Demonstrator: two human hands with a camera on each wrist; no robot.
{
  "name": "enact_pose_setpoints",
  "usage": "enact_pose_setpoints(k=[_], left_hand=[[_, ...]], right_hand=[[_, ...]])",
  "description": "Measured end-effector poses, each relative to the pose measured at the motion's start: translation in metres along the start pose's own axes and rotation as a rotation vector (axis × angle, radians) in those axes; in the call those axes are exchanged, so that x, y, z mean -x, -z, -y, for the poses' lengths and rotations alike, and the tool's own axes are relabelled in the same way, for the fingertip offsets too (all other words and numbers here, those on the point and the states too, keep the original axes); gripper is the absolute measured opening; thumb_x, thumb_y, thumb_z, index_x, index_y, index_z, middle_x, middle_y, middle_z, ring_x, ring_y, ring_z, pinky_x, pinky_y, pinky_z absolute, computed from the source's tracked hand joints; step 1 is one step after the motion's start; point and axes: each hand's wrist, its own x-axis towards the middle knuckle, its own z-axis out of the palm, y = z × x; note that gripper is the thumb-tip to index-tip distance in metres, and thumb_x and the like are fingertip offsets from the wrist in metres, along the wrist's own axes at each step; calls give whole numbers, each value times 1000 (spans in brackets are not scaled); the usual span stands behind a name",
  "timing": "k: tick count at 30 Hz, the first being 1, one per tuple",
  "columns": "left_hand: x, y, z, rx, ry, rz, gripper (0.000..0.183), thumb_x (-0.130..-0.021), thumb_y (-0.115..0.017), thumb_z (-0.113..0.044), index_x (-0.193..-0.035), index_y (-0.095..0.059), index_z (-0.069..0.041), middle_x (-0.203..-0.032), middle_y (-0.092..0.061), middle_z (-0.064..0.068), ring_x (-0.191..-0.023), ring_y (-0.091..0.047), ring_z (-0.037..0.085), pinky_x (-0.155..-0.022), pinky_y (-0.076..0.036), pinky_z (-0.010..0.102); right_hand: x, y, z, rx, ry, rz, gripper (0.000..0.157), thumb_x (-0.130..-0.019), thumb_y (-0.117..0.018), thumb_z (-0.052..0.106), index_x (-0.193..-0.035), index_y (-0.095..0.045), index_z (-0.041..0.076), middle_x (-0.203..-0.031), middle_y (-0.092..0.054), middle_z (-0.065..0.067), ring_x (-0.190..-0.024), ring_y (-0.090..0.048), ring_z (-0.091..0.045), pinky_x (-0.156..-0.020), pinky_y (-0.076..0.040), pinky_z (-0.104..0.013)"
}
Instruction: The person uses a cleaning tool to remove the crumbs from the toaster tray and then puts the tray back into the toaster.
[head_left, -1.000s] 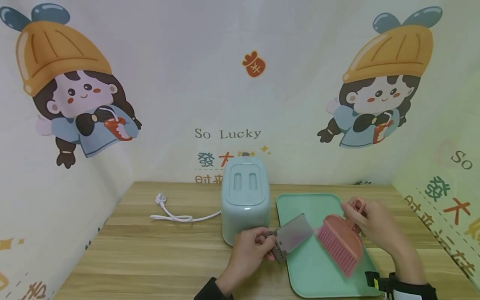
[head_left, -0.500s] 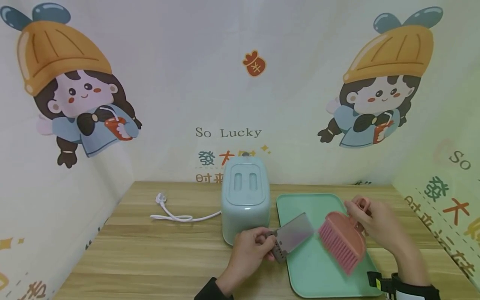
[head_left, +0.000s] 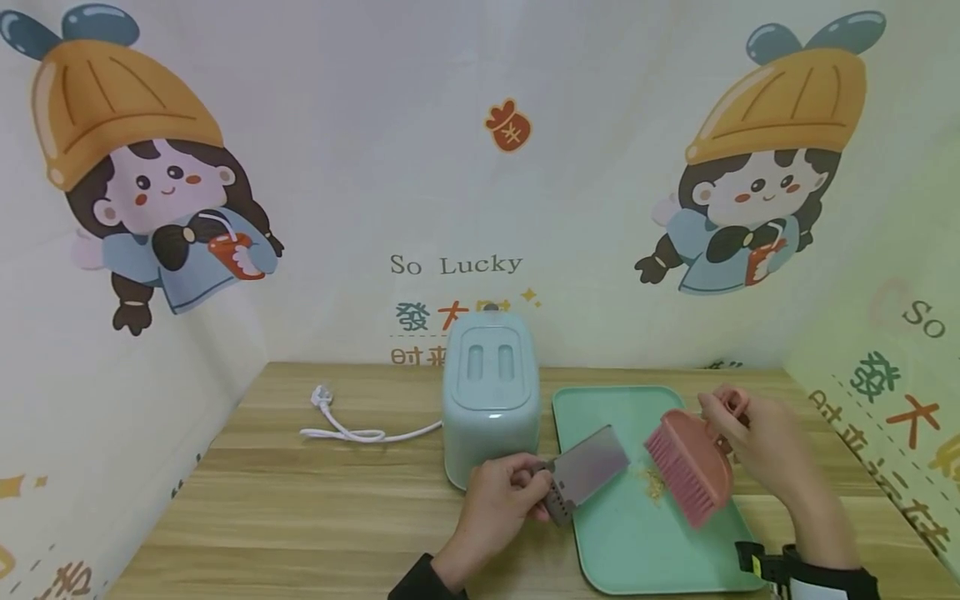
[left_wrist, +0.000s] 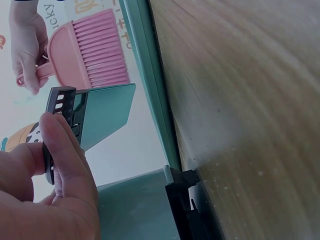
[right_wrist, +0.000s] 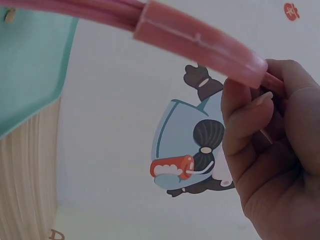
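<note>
My left hand [head_left: 504, 497] pinches the dark, slotted end piece of a crumb tray [head_left: 592, 467]. Its shiny flat plate reaches over the left part of a green serving tray [head_left: 637, 550]. Just behind that hand stands a pale blue toaster [head_left: 491, 433]. On the right, my right hand [head_left: 761, 442] grips the handle of a pink brush [head_left: 693, 467], bristles tilted down to the left above the serving tray. A small heap of yellowish crumbs [head_left: 654, 485] lies on the serving tray between plate and bristles. The left wrist view shows the brush [left_wrist: 90, 52] apart from the crumb tray [left_wrist: 107, 112].
A white power cord [head_left: 367, 436] with its plug [head_left: 322, 397] lies on the wooden table [head_left: 300, 517], left of the toaster. A printed cloth [head_left: 420, 167] walls off the back and both sides.
The right hand has moved the brush slightly up and to the right, off the crumb tray's edge. Crumbs now show on the serving tray. The left hand has kept still.
</note>
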Motion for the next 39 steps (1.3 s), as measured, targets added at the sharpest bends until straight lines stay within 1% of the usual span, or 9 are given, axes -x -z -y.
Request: enact_pose_setpoints(k=[2,8,13,18,25,29,32,37,39], left_hand=[[0,0,-1,-1,-3,-1,17,-90,-64,-13,-105,-68,-5,-69,-67,-2,-55,-63,15,-56,-57,31],[0,0,-3,13,-16,-1,19,-90,-65,-14,-105,-67,-4,-70,-67,-1,-55,-63,16,-57,-57,37],[0,-1,-2,-2,-8,2,18,-90,-65,-14,-105,-68,-5,-69,-67,-2,-55,-63,16,-57,-57,35],[-2,-1,-1,-8,-10,-6,17,-90,-64,-13,-104,-68,-5,-68,-67,-2,-55,-63,16,-57,-57,35],[0,-1,-2,36,-12,-20,19,-90,-65,-12,-106,-67,-2,-70,-67,1,-54,-63,16,-57,-57,41],[-2,-1,-2,29,-18,-22,19,-90,-65,-13,-106,-67,-2,-70,-67,0,-54,-62,16,-57,-57,40],[-2,-1,-2,17,-21,-22,18,-90,-65,-13,-105,-67,-3,-69,-67,-1,-54,-62,15,-57,-57,39],[-2,1,-2,18,-4,-17,17,-90,-65,-12,-104,-68,-4,-70,-67,-1,-55,-63,16,-58,-58,38],[-1,1,-1,20,0,-15,17,-90,-65,-12,-104,-68,-4,-70,-67,-1,-56,-63,16,-58,-58,38]], right_hand=[[0,0,0,-20,21,-3,24,-100,-53,25,-81,-59,11,-58,-56,5,-48,-53,-8,-41,-47,-26],[-3,-6,0,-72,28,104,27,-101,-51,26,-77,-58,15,-59,-55,5,-48,-52,-10,-41,-46,-26],[0,-3,-2,-55,2,2,25,-101,-52,23,-84,-60,7,-61,-57,2,-50,-54,-9,-41,-48,-27],[-5,-6,1,-33,58,-104,21,-98,-56,22,-84,-62,9,-60,-57,4,-48,-54,-11,-39,-44,-23],[-2,-7,2,-43,54,63,26,-100,-53,24,-76,-56,16,-58,-53,7,-48,-51,-8,-40,-43,-24],[1,1,3,-82,39,18,24,-101,-52,21,-81,-58,10,-61,-56,4,-50,-54,-10,-41,-46,-25],[-1,0,4,-51,51,-19,23,-100,-53,22,-82,-61,10,-60,-56,5,-49,-54,-11,-40,-45,-25],[-2,-4,5,-45,35,99,25,-101,-51,26,-80,-59,14,-59,-54,7,-49,-52,-10,-41,-45,-25],[-1,-2,6,-56,26,99,26,-101,-50,26,-80,-58,14,-59,-54,6,-48,-52,-10,-41,-45,-26]])
